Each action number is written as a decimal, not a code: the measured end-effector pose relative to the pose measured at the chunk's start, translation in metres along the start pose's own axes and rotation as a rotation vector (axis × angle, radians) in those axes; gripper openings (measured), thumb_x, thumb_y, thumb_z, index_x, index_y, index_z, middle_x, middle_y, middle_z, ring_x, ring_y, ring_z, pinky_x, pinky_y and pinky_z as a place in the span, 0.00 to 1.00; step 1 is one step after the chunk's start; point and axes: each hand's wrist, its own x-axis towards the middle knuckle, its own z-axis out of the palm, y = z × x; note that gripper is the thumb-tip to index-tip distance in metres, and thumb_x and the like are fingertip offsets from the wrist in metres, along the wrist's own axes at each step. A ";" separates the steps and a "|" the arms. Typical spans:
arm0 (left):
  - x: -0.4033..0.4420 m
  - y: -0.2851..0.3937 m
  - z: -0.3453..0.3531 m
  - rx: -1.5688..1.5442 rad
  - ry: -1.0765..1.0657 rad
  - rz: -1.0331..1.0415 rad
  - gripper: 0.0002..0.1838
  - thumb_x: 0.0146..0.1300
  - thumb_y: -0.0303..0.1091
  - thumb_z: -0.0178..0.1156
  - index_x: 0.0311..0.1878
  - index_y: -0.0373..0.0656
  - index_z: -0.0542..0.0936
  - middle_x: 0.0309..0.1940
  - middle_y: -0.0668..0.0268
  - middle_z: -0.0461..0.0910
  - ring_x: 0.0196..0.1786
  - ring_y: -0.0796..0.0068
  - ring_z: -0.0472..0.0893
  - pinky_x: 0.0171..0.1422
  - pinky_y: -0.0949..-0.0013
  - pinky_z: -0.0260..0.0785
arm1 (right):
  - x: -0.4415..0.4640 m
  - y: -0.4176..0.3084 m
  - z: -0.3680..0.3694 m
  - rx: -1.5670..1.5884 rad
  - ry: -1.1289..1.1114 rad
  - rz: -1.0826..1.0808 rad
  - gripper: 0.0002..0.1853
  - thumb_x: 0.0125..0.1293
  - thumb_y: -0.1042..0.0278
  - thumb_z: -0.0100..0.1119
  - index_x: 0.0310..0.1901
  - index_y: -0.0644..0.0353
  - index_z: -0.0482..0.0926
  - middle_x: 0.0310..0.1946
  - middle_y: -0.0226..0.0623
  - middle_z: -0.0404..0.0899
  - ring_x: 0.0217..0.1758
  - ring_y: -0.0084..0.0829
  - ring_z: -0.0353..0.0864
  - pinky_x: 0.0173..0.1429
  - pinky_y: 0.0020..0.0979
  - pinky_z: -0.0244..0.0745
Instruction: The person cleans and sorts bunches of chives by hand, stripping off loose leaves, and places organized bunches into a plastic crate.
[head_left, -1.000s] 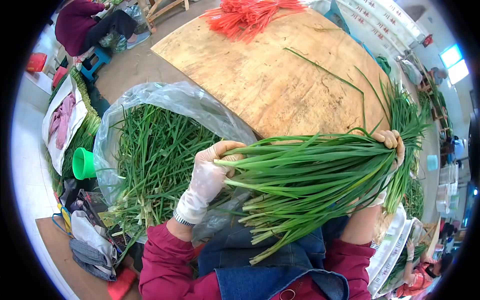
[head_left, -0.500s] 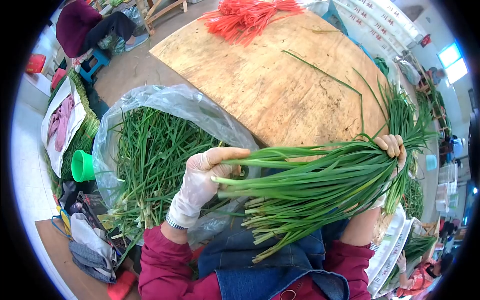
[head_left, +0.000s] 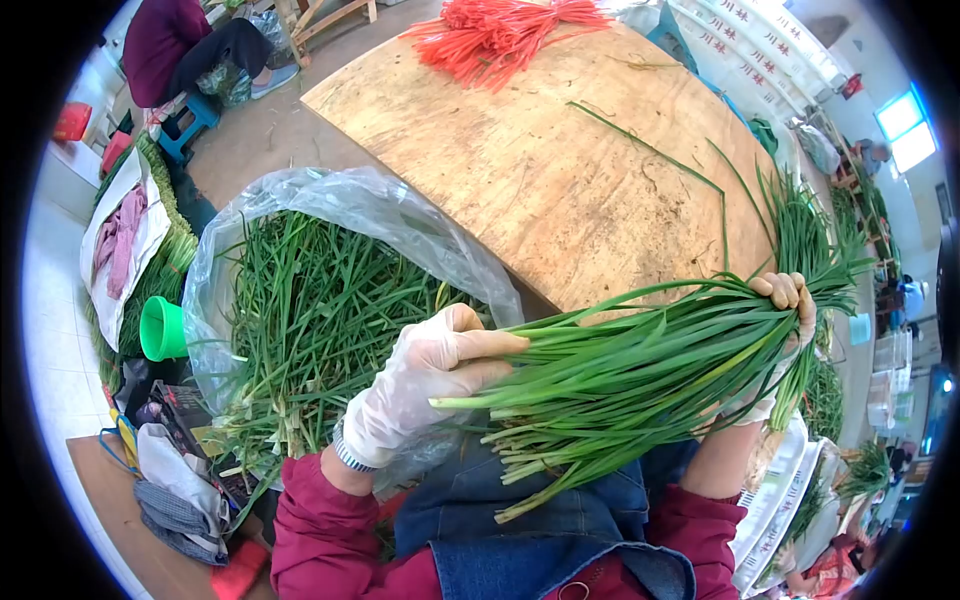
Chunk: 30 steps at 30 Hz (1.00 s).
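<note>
A bunch of garlic chives lies crosswise before me, pale cut ends to the left and leafy tips to the right. My right hand is closed around its leafy part, with the palm hidden behind the leaves. My left hand, in a thin whitish glove, has its thumb and fingers pinched on stalks at the bunch's left end. More chives lie on the table's right side, just beyond my right hand. Left of my left hand, a clear plastic bag holds loose chive leaves.
The wooden table carries red ties at its far edge. A green cup stands beside the bag. Folded cloths lie at lower left. A person sits on a blue stool; another person is at lower right.
My left hand has moved slightly right and down along the stalk ends, its fingers closer together on them. The upper stalks have come in nearer the bunch. My right hand keeps its hold.
</note>
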 end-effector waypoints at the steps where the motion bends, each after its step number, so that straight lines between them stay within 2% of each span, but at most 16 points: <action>1: 0.000 0.000 0.002 0.062 0.005 0.024 0.19 0.44 0.24 0.70 0.43 0.44 0.84 0.23 0.68 0.72 0.26 0.75 0.71 0.31 0.72 0.63 | 0.000 -0.001 0.000 -0.003 0.005 0.004 0.04 0.65 0.70 0.51 0.37 0.59 0.70 0.23 0.24 0.64 0.30 0.22 0.67 0.47 0.28 0.66; 2: 0.002 0.002 0.005 0.136 0.047 0.008 0.18 0.43 0.25 0.71 0.42 0.45 0.84 0.22 0.67 0.71 0.24 0.73 0.71 0.27 0.71 0.63 | 0.000 -0.002 0.001 -0.017 -0.001 0.003 0.03 0.65 0.70 0.51 0.37 0.59 0.70 0.23 0.24 0.64 0.30 0.22 0.67 0.47 0.28 0.66; 7: 0.010 0.010 0.000 0.277 0.070 0.082 0.14 0.44 0.27 0.71 0.38 0.44 0.84 0.22 0.66 0.71 0.22 0.72 0.72 0.25 0.70 0.63 | 0.001 -0.003 0.002 -0.051 -0.024 0.009 0.04 0.65 0.69 0.51 0.37 0.59 0.70 0.24 0.25 0.64 0.31 0.22 0.67 0.47 0.28 0.66; 10: 0.014 0.012 -0.006 0.352 0.060 0.119 0.10 0.46 0.29 0.70 0.34 0.43 0.83 0.22 0.66 0.72 0.23 0.71 0.74 0.25 0.69 0.64 | -0.001 0.001 0.012 -0.107 0.054 -0.012 0.05 0.65 0.69 0.51 0.37 0.59 0.69 0.25 0.25 0.65 0.32 0.22 0.68 0.48 0.28 0.67; 12: 0.018 0.010 -0.009 0.450 0.089 0.144 0.09 0.47 0.32 0.69 0.33 0.43 0.82 0.22 0.66 0.72 0.24 0.69 0.75 0.26 0.68 0.65 | -0.001 0.013 0.035 -0.234 0.222 -0.078 0.05 0.65 0.69 0.52 0.36 0.59 0.69 0.26 0.25 0.66 0.33 0.22 0.68 0.49 0.28 0.68; 13: 0.019 0.009 -0.011 0.431 0.050 0.143 0.10 0.47 0.32 0.69 0.34 0.43 0.82 0.23 0.65 0.72 0.24 0.68 0.75 0.27 0.68 0.66 | 0.000 0.017 0.043 -0.296 0.307 -0.112 0.05 0.65 0.69 0.52 0.36 0.59 0.69 0.26 0.26 0.66 0.33 0.22 0.69 0.50 0.28 0.68; 17: 0.020 0.010 -0.012 0.378 -0.049 0.107 0.16 0.45 0.32 0.70 0.40 0.44 0.81 0.26 0.64 0.73 0.26 0.64 0.76 0.29 0.67 0.67 | 0.019 0.008 0.031 -0.386 0.389 -0.009 0.06 0.61 0.70 0.55 0.28 0.59 0.70 0.23 0.29 0.70 0.30 0.24 0.72 0.47 0.29 0.72; 19: 0.016 0.001 -0.005 0.418 -0.053 0.089 0.18 0.45 0.32 0.71 0.41 0.44 0.81 0.27 0.63 0.73 0.26 0.63 0.76 0.29 0.66 0.67 | 0.021 0.011 0.030 -0.407 0.381 -0.045 0.07 0.59 0.70 0.56 0.26 0.59 0.71 0.22 0.29 0.70 0.29 0.25 0.72 0.45 0.29 0.73; 20: 0.016 0.000 -0.002 0.404 -0.042 0.097 0.16 0.44 0.28 0.69 0.40 0.43 0.81 0.27 0.63 0.73 0.27 0.64 0.76 0.30 0.66 0.67 | 0.020 0.011 0.029 -0.419 0.382 -0.048 0.07 0.59 0.71 0.56 0.26 0.59 0.71 0.22 0.29 0.70 0.29 0.25 0.73 0.45 0.29 0.73; 24: 0.018 -0.003 0.003 0.437 0.062 0.096 0.14 0.40 0.20 0.62 0.36 0.40 0.80 0.26 0.62 0.71 0.30 0.63 0.75 0.32 0.65 0.67 | 0.016 0.010 0.026 -0.424 0.420 -0.024 0.07 0.59 0.71 0.55 0.26 0.59 0.71 0.22 0.29 0.70 0.30 0.26 0.73 0.45 0.29 0.74; 27: 0.022 -0.011 0.006 0.295 0.141 0.121 0.13 0.41 0.20 0.62 0.34 0.39 0.79 0.28 0.60 0.71 0.32 0.61 0.75 0.34 0.64 0.67 | 0.016 0.004 0.014 -0.368 0.375 -0.015 0.06 0.60 0.70 0.55 0.28 0.59 0.71 0.23 0.28 0.69 0.30 0.25 0.72 0.46 0.29 0.73; 30: 0.021 -0.006 0.010 0.416 0.153 0.091 0.11 0.42 0.18 0.60 0.32 0.38 0.77 0.32 0.57 0.72 0.35 0.59 0.75 0.37 0.63 0.68 | 0.011 0.007 0.016 -0.384 0.294 -0.051 0.04 0.62 0.70 0.54 0.31 0.59 0.71 0.24 0.28 0.68 0.31 0.24 0.72 0.49 0.30 0.72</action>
